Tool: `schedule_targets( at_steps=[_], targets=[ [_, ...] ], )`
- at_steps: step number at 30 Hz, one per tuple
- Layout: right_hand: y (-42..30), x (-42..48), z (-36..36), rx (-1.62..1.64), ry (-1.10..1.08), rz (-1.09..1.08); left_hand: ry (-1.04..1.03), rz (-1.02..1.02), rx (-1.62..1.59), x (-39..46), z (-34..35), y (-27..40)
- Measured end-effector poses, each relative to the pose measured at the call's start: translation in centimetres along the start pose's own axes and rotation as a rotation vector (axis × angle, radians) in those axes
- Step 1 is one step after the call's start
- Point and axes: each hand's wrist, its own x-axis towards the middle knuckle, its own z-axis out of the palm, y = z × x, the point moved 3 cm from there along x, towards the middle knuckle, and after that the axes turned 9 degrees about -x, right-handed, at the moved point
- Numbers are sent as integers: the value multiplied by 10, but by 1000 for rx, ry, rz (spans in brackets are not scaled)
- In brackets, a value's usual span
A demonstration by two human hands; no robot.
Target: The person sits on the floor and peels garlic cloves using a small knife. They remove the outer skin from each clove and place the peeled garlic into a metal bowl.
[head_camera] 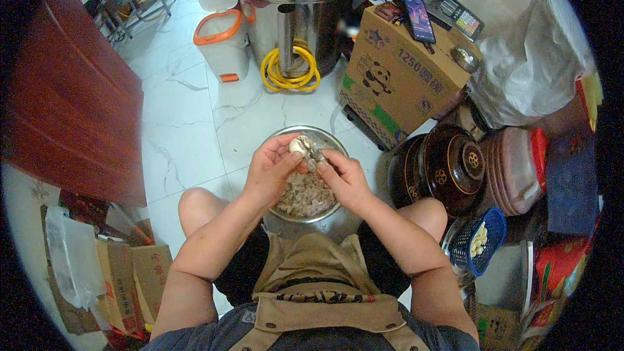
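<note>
My left hand (270,170) holds a whitish garlic bulb (298,146) between thumb and fingers. Against the bulb's right side, my right hand (345,175) pinches a small greyish piece (317,155); whether it is the stem or something separate, I cannot tell. Both hands are over a round steel basin (347,148) between my knees. Papery garlic skins (307,197) lie heaped in it, partly hidden by my hands. To the right of my right knee, a blue plastic basket (465,248) contains several pale peeled garlic cloves (479,240).
Ahead stand a steel drum (263,19), a coiled yellow hose (312,75) and a white-orange bin (222,51). On the right are a cardboard box (390,75) topped by a phone (419,19), and a dark lidded jar (434,170). Flattened cartons (151,273) lie left.
</note>
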Motion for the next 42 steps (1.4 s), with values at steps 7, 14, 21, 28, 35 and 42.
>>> schedule_targets(
  at_steps=[7,14,21,28,35,42],
  targets=[
    [-12,1,-24,-279,-28,-276,-136,-45,96,-1,-6,4],
    [-13,-5,-34,-381,-70,-354,-204,-276,-95,-9,-3,14],
    [-21,-16,-30,-443,-25,-392,-200,-115,117,-9,1,14],
    [-22,-17,-31,-480,-16,-363,-187,-153,39,-11,4,10],
    [-25,-17,-31,-469,-7,-402,-139,-39,46,-10,4,6],
    [-24,-17,-28,-453,-6,-416,-93,-65,-156,-10,3,12]
  ],
)
